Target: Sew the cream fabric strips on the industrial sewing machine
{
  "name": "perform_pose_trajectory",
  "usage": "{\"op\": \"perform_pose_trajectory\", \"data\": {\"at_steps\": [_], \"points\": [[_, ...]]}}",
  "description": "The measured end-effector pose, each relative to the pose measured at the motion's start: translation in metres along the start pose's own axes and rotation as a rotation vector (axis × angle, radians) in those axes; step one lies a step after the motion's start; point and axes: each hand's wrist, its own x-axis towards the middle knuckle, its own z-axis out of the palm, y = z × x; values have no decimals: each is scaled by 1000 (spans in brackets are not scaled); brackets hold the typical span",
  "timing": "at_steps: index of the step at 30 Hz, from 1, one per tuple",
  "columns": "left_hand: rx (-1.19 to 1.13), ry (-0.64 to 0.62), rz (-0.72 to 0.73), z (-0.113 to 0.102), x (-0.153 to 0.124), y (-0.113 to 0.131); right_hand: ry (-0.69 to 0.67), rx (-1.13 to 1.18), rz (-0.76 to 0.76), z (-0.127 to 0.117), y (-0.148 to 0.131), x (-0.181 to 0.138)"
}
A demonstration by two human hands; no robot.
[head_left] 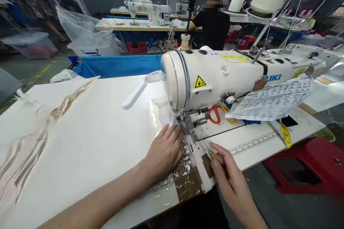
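My left hand [167,147] lies flat, fingers stretched out, beside the presser foot of a white sewing machine [215,75]. Its fingertips rest at a piece of white fabric [167,116] by the needle area. My right hand [228,171] pinches a thin pointed metal tool [206,146], whose exact kind I cannot make out. The tool points toward the metal guide parts [189,125] near the foot. Between my hands a narrow white strip [199,166] runs from the foot down to the table's front edge.
Red-handled scissors [214,114] lie behind the foot. A printed paper sheet [274,98] leans on the machine. Cream fabric strips [34,132] lie at the left, and a white plastic piece [134,94] sits mid-table. A red stool [311,164] stands right; a person [213,25] sits behind.
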Motion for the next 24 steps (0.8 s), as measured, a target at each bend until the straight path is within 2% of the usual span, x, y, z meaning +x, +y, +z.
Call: {"op": "perform_pose_trajectory", "data": {"at_steps": [6, 10, 16, 24], "points": [[-67, 1, -74, -5, 7, -5, -49, -124, -313, 16, -6, 13], [-113, 12, -83, -5, 9, -10, -54, -397, -496, 35, -9, 30], [-139, 96, -57, -1, 8, -14, -8, -581, -534, 48, -13, 41], [-143, 106, -60, 0, 8, -14, -9, -692, -549, 49, -14, 42]]}}
